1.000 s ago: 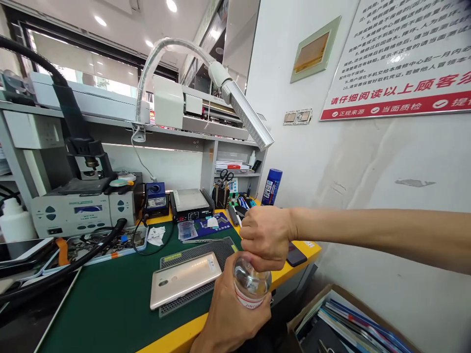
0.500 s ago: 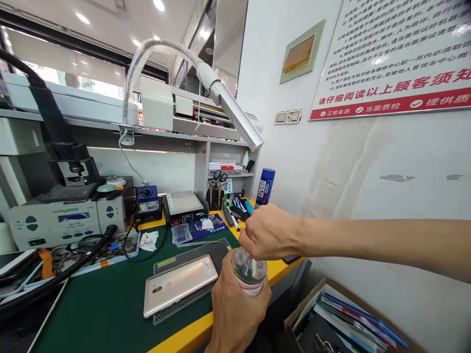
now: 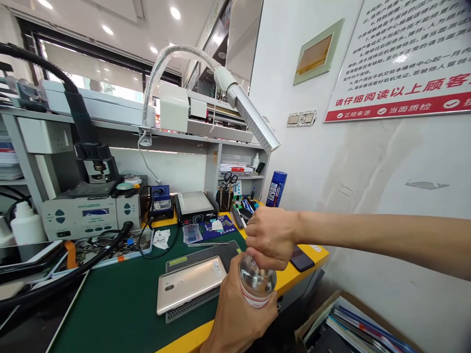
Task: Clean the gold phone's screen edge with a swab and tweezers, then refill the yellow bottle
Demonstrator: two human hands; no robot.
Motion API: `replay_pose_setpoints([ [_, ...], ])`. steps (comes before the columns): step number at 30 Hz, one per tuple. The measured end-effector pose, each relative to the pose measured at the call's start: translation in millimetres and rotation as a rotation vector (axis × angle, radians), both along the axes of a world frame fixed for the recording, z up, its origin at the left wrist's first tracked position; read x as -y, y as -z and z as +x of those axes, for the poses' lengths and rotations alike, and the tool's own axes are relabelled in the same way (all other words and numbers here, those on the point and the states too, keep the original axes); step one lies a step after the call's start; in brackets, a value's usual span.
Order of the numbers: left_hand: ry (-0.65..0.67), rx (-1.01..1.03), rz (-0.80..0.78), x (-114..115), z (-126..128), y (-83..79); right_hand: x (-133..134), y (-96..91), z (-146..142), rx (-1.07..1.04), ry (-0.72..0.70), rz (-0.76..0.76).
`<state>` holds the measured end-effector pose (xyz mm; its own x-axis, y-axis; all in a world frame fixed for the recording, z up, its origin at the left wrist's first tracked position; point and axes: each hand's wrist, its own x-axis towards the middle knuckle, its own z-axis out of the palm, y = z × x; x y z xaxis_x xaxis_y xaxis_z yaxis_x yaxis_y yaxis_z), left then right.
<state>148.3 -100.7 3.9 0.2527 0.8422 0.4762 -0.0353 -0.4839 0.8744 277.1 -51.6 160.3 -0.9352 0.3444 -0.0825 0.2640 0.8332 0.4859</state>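
My left hand (image 3: 241,306) wraps around a clear bottle (image 3: 256,279) with a red and white label, holding it just off the yellow front edge of the bench. Above it, my right hand (image 3: 270,238) is closed in a fist over the bottle's top. The neck and any cap are hidden under those fingers. To the left of my hands, a gold phone (image 3: 191,284) rests back up, overlapping a grey perforated plate (image 3: 174,316) on the green mat (image 3: 110,304).
A dark phone (image 3: 302,258) lies right of my hands, and a blue spray can (image 3: 276,189) stands behind. A heating plate (image 3: 196,206), a soldering station (image 3: 95,218) and a parts tray (image 3: 149,242) line the back. Below right is a box of papers (image 3: 338,299). A lamp (image 3: 253,117) hangs overhead.
My view has turned left, so the bench appears further right and the dark phone shows more. Both hands keep hold of the bottle, and more of its clear upper part is visible.
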Motion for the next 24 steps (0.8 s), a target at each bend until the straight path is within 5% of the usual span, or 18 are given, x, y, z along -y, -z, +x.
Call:
replay_pose_setpoints([
  [6,-0.026,0.056,-0.01,0,2,0.8,6,-7.4,-6,0.076,-0.051,0.011],
  [9,-0.08,0.053,-0.049,0,4,-0.5,25,-13.3,-12,0.001,0.344,0.086],
  [12,-0.089,0.031,-0.037,0,7,-1.2,43,-24.6,-21,0.088,0.704,-0.027],
  [16,-0.067,0.005,-0.019,0,6,-1.5,51,-33.8,-28,0.262,0.631,-0.148],
  [20,-0.038,0.029,-0.011,-2,2,-2.9,44,-21.2,-24,0.062,0.631,0.022],
  [24,-0.016,0.004,-0.029,-4,-2,-4.3,36,-11.4,-15,0.08,0.49,0.115],
])
